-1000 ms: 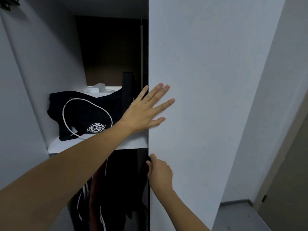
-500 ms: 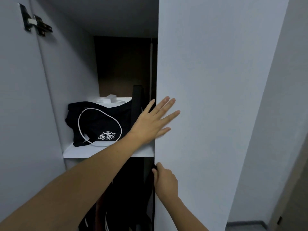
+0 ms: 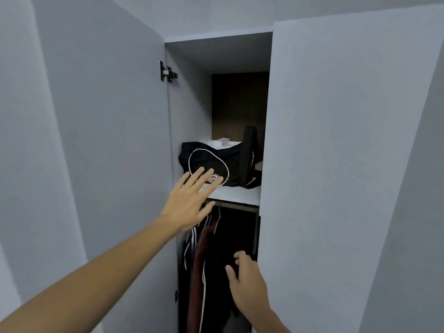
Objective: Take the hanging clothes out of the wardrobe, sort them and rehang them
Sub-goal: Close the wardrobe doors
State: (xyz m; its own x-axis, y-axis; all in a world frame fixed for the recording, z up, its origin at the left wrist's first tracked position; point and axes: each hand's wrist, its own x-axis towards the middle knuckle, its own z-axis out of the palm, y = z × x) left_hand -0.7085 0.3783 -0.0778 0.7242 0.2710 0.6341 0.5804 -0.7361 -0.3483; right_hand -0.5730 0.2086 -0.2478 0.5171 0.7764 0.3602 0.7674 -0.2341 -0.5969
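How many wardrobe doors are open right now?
2: the left door swung out beside the left hand, and the right door beside the right hand. No others in view.

Soft, dim, even light falls on the grey doors; the wardrobe interior (image 3: 237, 99) sinks into shadow (edges bow from wide-angle distortion), slightly blurred.

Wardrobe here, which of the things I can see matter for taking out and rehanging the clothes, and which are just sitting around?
Belongs to the job:
hanging clothes below the shelf
hangers on the rail
left hand, open
right hand, reaching at the dark clothes
right door, left door

Just lying about:
black bag on the shelf
white object behind it
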